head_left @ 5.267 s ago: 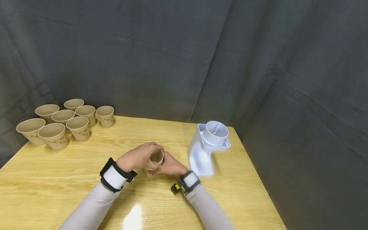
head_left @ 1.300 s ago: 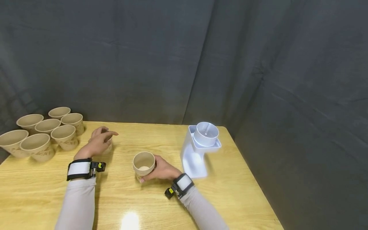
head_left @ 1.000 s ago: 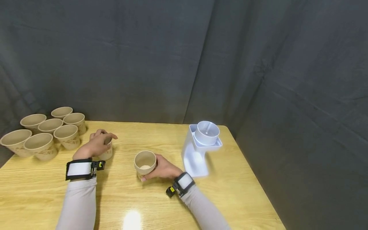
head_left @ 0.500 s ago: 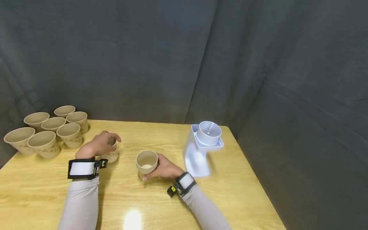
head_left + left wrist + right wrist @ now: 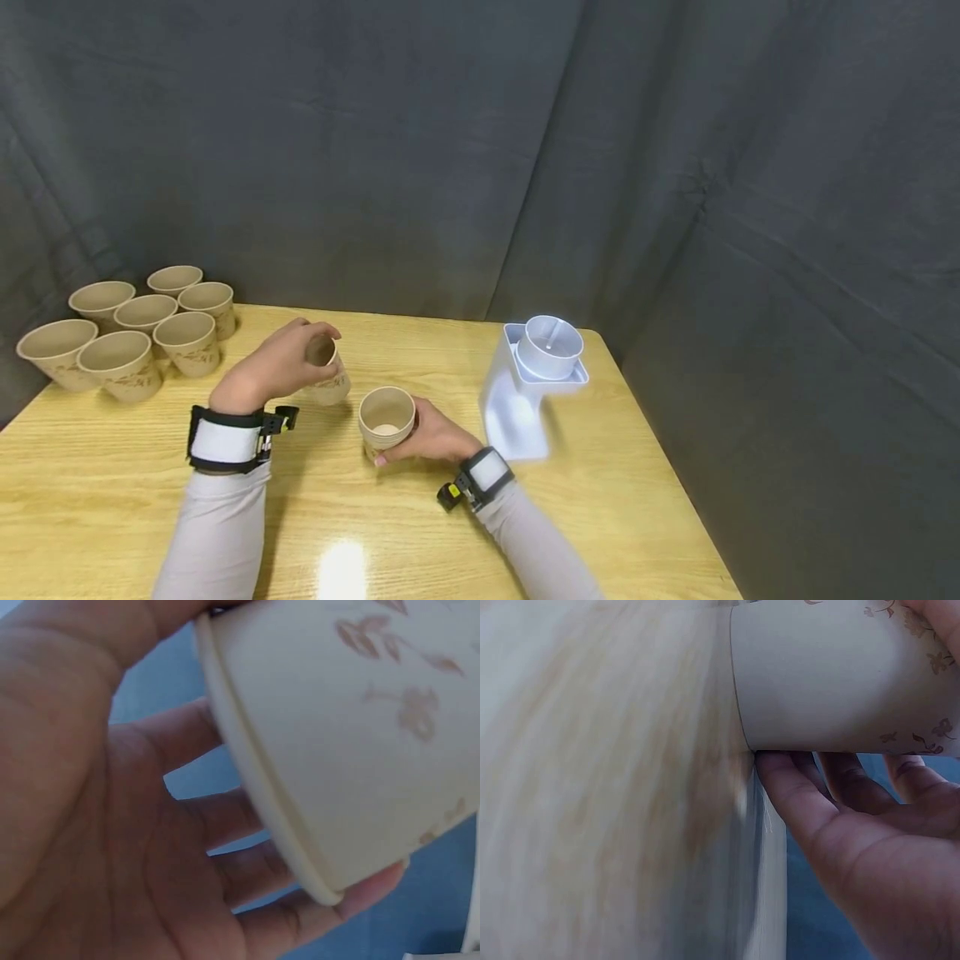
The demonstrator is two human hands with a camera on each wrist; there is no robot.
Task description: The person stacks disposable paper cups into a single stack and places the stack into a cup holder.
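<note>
My left hand point(image 5: 277, 362) grips a tan paper cup point(image 5: 333, 387) near its rim, to the upper left of my right hand. In the left wrist view, that cup point(image 5: 352, 750) shows a brown leaf print, with the thumb on one side of the rim and fingers on the other. My right hand point(image 5: 435, 433) curls round a small stack of nested paper cups point(image 5: 386, 412), standing upright on the table with layered rims showing. The right wrist view has the stack's lower cup wall point(image 5: 840, 682) against the tabletop, fingers along its side.
Several more upright paper cups point(image 5: 120, 367) stand grouped at the table's far left. A white plastic stand with a round cup-shaped top point(image 5: 551, 354) is right of my right hand. A dark curtain point(image 5: 375, 150) hangs behind the wooden table point(image 5: 615, 500).
My left hand has taken the single cup from beside the group and carried it right, towards the stack. Earlier both hands were together on the stack; the right one has stayed there.
</note>
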